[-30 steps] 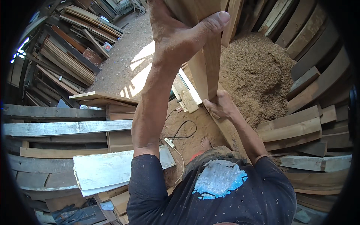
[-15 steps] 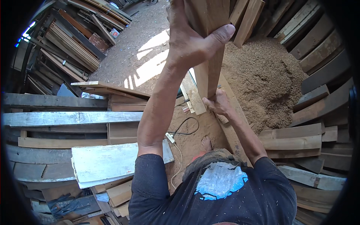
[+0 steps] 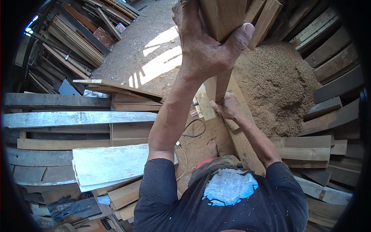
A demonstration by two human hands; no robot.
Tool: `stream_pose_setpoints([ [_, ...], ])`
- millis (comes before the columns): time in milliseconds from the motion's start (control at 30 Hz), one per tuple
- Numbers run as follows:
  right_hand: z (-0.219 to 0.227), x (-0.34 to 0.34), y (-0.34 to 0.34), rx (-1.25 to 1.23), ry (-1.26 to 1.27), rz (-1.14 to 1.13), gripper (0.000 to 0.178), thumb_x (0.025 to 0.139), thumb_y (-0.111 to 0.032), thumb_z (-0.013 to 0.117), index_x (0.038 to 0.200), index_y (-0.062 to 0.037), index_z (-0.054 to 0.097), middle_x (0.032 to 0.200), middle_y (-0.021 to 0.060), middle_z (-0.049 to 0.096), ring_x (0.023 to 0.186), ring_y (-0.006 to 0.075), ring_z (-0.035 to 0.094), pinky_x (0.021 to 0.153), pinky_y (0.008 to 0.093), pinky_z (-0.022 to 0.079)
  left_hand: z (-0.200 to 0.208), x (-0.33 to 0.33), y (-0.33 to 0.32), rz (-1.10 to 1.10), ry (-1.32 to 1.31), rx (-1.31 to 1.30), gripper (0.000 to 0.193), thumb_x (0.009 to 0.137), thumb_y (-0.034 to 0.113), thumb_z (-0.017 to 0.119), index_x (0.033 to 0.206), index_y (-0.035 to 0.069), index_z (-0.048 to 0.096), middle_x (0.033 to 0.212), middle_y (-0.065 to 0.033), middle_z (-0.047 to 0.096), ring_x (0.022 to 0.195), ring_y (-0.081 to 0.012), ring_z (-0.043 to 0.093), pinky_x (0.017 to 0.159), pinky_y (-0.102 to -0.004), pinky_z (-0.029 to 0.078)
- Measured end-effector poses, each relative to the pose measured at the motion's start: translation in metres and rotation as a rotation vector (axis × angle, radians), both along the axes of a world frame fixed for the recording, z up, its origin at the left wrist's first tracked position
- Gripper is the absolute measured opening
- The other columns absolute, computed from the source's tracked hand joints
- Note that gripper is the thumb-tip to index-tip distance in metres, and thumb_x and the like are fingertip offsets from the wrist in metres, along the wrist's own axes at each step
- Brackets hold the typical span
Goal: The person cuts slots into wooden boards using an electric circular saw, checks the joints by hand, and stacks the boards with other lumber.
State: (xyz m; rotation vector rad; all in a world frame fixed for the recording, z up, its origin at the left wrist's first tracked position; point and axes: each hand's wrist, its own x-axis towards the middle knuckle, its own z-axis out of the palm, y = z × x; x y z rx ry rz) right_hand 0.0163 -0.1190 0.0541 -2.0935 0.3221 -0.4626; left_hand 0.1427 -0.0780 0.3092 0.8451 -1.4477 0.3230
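A thick wooden beam point(image 3: 223, 19) rises in front of me, its upper end running out of the top of the picture. My left hand point(image 3: 208, 48) is raised high and wraps round the beam, the thumb lying across its near face. Lower down, my right hand point(image 3: 227, 107) grips the beam's bottom end, with the thumb against its edge. Beneath that end lies a long plank point(image 3: 247, 116), dusted with sawdust. A short pale board point(image 3: 205, 106) is beside it on the left.
A large sawdust heap point(image 3: 278, 87) lies to the right, ringed by leaning boards point(image 3: 328, 73). Stacked planks point(image 3: 77, 120) and a white panel point(image 3: 110, 164) fill the left. A black cable point(image 3: 197, 127) loops on the floor near my bare foot point(image 3: 212, 147).
My left hand and the beam's upper part have shifted slightly right in the picture. The right hand keeps its hold at the lower end.
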Motion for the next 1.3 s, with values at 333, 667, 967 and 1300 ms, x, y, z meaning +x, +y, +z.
stream_pose_setpoints([
  [333, 0.008, 0.016, -0.004, -0.047, 0.024, 0.044, 0.019, 0.083, -0.018, 0.073, 0.088, 0.0001, 0.070, 0.072, 0.0175, 0.070, 0.069, 0.0302, 0.073, 0.065, 0.0423, 0.055, -0.004, 0.012, -0.006, -0.092, 0.051, -0.035, 0.105, 0.089, 0.009, 0.071, 0.164, 0.005, -0.003, 0.157, -0.0205, 0.031, 0.141, -0.0281, 0.043, 0.114, -0.0434, 0.043],
  [667, 0.001, 0.039, -0.011, 0.008, 0.027, 0.046, 0.016, 0.086, -0.015, 0.072, 0.086, 0.0007, 0.069, 0.065, 0.0116, 0.070, 0.063, 0.0245, 0.072, 0.063, 0.0382, 0.056, 0.000, 0.039, -0.011, -0.022, -0.064, -0.037, 0.104, 0.088, 0.008, 0.070, 0.164, 0.006, -0.001, 0.157, -0.0200, 0.034, 0.141, -0.0272, 0.043, 0.116, -0.0440, 0.041],
  [967, -0.001, 0.060, -0.018, -0.070, -0.026, 0.026, 0.018, 0.084, -0.016, 0.074, 0.089, 0.0003, 0.069, 0.067, 0.0151, 0.069, 0.065, 0.0279, 0.071, 0.063, 0.0401, 0.055, -0.001, 0.059, -0.018, -0.066, -0.024, -0.042, 0.105, 0.087, 0.006, 0.069, 0.164, 0.007, -0.002, 0.158, -0.0188, 0.035, 0.141, -0.0270, 0.044, 0.117, -0.0437, 0.039],
  [1300, -0.002, 0.087, -0.029, -0.013, 0.003, 0.027, 0.022, 0.080, -0.020, 0.076, 0.091, -0.0060, 0.064, 0.073, 0.0154, 0.067, 0.071, 0.0362, 0.070, 0.067, 0.0455, 0.055, 0.003, 0.076, -0.020, -0.018, -0.033, -0.025, 0.105, 0.088, 0.003, 0.069, 0.165, 0.008, -0.002, 0.151, -0.0170, 0.043, 0.132, -0.0248, 0.052, 0.108, -0.0386, 0.049],
])
